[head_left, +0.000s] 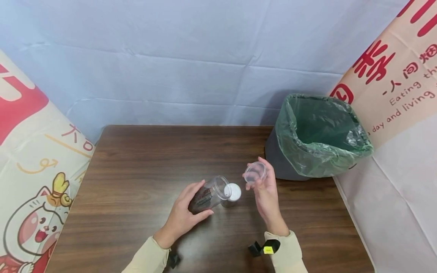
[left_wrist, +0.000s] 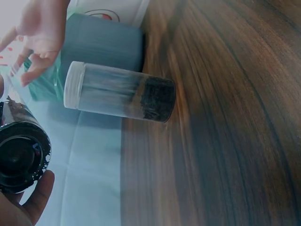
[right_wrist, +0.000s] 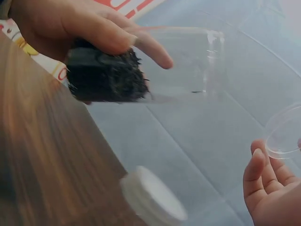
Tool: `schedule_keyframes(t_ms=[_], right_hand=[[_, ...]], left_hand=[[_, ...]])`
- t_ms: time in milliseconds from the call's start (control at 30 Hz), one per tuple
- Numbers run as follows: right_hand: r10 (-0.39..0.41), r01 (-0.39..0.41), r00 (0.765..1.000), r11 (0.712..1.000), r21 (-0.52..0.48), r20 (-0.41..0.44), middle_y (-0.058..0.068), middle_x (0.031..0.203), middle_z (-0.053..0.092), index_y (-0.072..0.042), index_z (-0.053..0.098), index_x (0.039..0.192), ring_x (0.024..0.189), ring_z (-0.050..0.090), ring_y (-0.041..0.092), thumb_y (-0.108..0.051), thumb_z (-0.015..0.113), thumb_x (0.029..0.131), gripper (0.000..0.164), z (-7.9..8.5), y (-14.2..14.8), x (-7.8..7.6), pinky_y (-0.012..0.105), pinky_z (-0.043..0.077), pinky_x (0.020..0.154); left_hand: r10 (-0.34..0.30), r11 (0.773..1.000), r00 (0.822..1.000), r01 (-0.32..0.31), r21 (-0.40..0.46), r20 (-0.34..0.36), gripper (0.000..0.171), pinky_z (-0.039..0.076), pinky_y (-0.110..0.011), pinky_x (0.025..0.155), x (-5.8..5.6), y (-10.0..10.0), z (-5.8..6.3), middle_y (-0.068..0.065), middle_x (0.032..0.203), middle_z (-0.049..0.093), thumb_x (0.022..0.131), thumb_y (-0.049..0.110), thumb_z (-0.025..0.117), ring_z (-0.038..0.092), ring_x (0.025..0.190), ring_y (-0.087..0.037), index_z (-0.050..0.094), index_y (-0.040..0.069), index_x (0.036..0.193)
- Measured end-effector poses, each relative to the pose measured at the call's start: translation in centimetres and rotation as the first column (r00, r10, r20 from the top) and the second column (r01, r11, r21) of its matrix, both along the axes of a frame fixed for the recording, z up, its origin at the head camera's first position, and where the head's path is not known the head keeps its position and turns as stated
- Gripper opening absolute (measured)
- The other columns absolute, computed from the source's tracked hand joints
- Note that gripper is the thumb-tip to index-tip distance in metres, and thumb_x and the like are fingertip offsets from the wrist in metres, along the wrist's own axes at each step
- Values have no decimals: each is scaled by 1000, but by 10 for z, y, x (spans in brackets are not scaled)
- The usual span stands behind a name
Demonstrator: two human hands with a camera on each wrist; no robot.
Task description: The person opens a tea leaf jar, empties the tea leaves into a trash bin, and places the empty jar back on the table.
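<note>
My left hand (head_left: 180, 215) grips a clear plastic jar (head_left: 209, 193), tilted nearly on its side with its uncovered mouth toward the right. Dark, dry, shredded leaf-like bits (right_wrist: 110, 77) lie in its bottom end. My right hand (head_left: 268, 195), raised to the right of the jar's mouth, pinches a round clear lid (head_left: 255, 173) between thumb and fingers. A second clear jar (left_wrist: 115, 92) stands upright on the table between the hands, capped by a white lid (head_left: 234, 192); dark bits fill its lower part. In the head view the tilted jar's mouth overlaps that white lid.
A grey bin (head_left: 278, 161) lined with a green plastic bag (head_left: 322, 161) stands at the table's back right corner. The brown wooden table (head_left: 143, 163) extends behind and left of the hands. Pale blue cloth (head_left: 170, 76) hangs behind; printed banners (head_left: 385, 110) flank both sides.
</note>
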State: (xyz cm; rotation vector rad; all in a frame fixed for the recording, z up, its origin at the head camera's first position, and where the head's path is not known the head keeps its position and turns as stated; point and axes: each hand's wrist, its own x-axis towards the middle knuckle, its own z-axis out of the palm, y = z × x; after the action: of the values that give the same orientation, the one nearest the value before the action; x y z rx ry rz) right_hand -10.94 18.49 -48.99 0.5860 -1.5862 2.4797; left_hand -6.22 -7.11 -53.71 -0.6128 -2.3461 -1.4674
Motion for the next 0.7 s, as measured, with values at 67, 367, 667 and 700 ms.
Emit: schedule_keyframes(t_ms=[67,367,667,700], right_hand=[[-8,8,1000,999,42,-4,9,128,57,-12,38,150,103,63,20,-33,64,100,60,5,3,-3,21,52,67],[-28,8,994,984,180,110,13,131,50,-8,32,156,103,60,18,0,44,104,54,16,8,-18,26,54,70],[-202,59,967,770,635,155,21,139,51,2,42,145,110,58,21,-1,74,91,63,-23,22,-59,19,49,75],[-209,67,969,735,675,133,21,139,51,1,44,145,111,57,24,-3,76,90,64,-30,24,-63,20,49,74]], left_hand=[[2,1000,1000,-2,4,2,93,46,-32,102,0,-1,0,-4,139,56,71,21,95,58,120,-22,49,18,152],[-4,1000,1000,4,19,21,92,44,-30,104,-1,-1,3,-4,139,56,72,20,94,58,121,-22,49,17,151],[-4,1000,1000,5,19,-10,91,45,-30,102,-1,-2,1,-6,137,57,73,19,94,59,118,-23,49,15,151],[-5,1000,1000,5,19,-16,91,45,-30,102,-1,-2,0,-7,137,57,73,19,94,59,118,-23,49,14,151]])
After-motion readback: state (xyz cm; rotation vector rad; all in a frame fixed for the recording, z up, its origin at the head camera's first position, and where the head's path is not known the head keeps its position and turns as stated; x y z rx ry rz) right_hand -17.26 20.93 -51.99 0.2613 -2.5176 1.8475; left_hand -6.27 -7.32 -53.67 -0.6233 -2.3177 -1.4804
